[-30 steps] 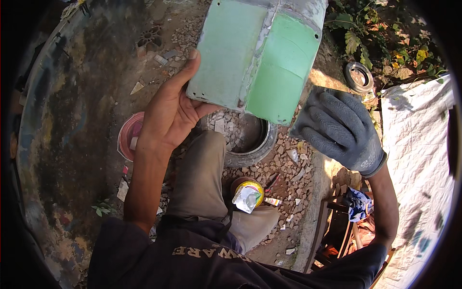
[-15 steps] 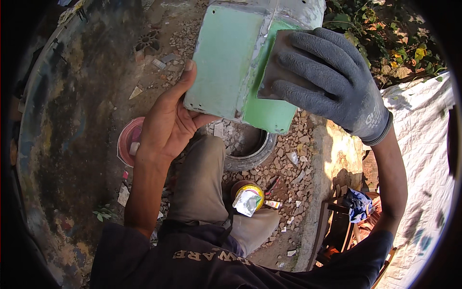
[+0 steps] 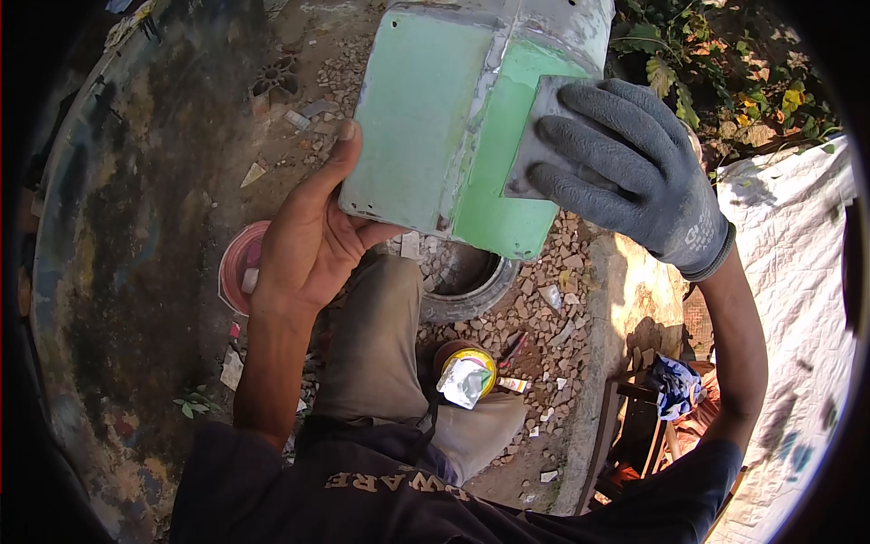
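My bare left hand (image 3: pixel 313 222) holds a pale green panel (image 3: pixel 412 118) by its lower left corner, thumb along the left edge and fingers underneath. The panel has a raised grey seam, small corner holes and a brighter green strip right of the seam. On that strip's right side my right hand (image 3: pixel 625 154), in a grey coated glove, presses a dark grey sheet of sandpaper (image 3: pixel 530 150) flat with its fingers. The panel's underside and my right thumb are hidden.
Below the panel a tire (image 3: pixel 471 304) lies on brick rubble (image 3: pixel 544 272). A pink tub (image 3: pixel 240 272) stands left of my knee. A yellow-rimmed can (image 3: pixel 476 358) with a silvery cover sits near my leg. White sheeting (image 3: pixel 788 299) and leafy plants (image 3: pixel 743 82) are at right.
My right hand has slid the sandpaper right and slightly down, away from the seam, baring more of the bright green strip. The panel has shifted slightly in my left hand's hold.
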A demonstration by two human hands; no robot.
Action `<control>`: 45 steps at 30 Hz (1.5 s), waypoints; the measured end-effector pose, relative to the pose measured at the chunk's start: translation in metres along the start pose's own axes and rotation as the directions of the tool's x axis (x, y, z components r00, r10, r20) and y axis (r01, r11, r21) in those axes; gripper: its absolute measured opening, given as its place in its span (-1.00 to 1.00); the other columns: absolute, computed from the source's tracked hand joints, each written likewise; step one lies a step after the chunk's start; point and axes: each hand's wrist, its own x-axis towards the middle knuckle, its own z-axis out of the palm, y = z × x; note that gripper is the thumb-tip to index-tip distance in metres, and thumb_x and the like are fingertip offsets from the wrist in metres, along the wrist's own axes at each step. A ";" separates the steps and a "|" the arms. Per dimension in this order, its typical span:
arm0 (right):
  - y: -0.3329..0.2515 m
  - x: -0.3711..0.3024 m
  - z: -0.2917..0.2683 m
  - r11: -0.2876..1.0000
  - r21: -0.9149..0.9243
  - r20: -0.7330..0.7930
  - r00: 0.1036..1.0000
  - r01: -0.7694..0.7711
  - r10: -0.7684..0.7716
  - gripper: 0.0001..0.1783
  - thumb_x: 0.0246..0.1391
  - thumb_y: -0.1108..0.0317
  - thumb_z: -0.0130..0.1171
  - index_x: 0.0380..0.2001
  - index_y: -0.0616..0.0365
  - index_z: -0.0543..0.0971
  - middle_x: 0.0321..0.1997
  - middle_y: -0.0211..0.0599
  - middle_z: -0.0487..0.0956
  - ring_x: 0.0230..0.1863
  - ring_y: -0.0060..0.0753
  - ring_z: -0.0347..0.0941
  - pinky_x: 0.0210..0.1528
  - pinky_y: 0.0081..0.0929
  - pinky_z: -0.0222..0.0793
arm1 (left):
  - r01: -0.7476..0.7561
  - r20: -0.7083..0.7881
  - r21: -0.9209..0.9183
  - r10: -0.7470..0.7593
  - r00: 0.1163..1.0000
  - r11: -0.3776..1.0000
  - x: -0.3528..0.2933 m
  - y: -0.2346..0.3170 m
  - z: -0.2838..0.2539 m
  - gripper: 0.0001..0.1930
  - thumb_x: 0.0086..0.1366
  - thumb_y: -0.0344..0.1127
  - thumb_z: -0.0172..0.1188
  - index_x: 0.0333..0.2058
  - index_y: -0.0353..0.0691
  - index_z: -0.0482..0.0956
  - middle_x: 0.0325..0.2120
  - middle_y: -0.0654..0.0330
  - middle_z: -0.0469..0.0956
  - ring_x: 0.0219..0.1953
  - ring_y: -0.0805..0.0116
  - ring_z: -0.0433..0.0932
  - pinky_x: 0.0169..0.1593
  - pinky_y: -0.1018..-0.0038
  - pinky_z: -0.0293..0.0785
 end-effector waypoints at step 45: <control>0.001 -0.036 -0.012 0.996 -0.036 0.045 0.996 -0.081 0.082 -0.38 -0.13 0.36 0.37 0.12 -0.17 0.63 0.30 -0.34 0.57 0.30 -0.01 0.50 0.28 0.01 0.54 | 0.002 -0.078 0.059 0.003 0.997 0.998 -0.004 -0.003 0.000 -0.45 0.64 -0.06 -0.02 0.34 -0.41 0.31 0.19 -0.15 0.57 0.19 0.04 0.64 0.20 0.08 0.73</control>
